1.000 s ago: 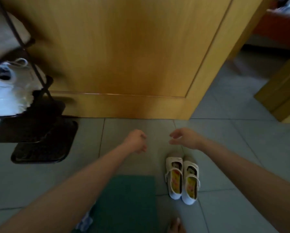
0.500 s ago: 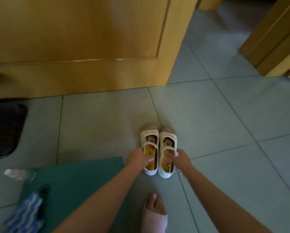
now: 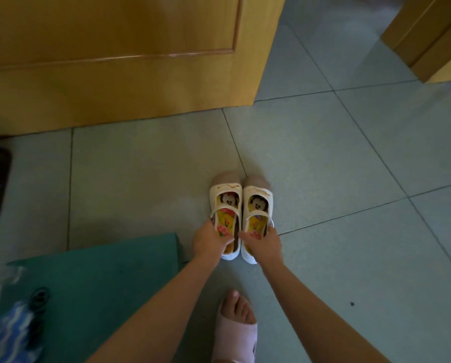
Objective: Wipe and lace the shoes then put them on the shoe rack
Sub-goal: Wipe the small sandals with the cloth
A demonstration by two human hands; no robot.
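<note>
A striped cloth (image 3: 9, 334) lies on the green mat's (image 3: 101, 284) near left corner. Just off its far right corner, on the tiled floor (image 3: 350, 179), the left hand (image 3: 210, 242) clasps the left shoe (image 3: 225, 203) at its heel end, and the right hand (image 3: 265, 243) clasps the right shoe (image 3: 257, 204) the same way. Wiping and racking both look yet to come.

Bare tile floor (image 3: 336, 166) right of shoes (image 3: 241, 205); green mat (image 3: 101, 273) left.
</note>
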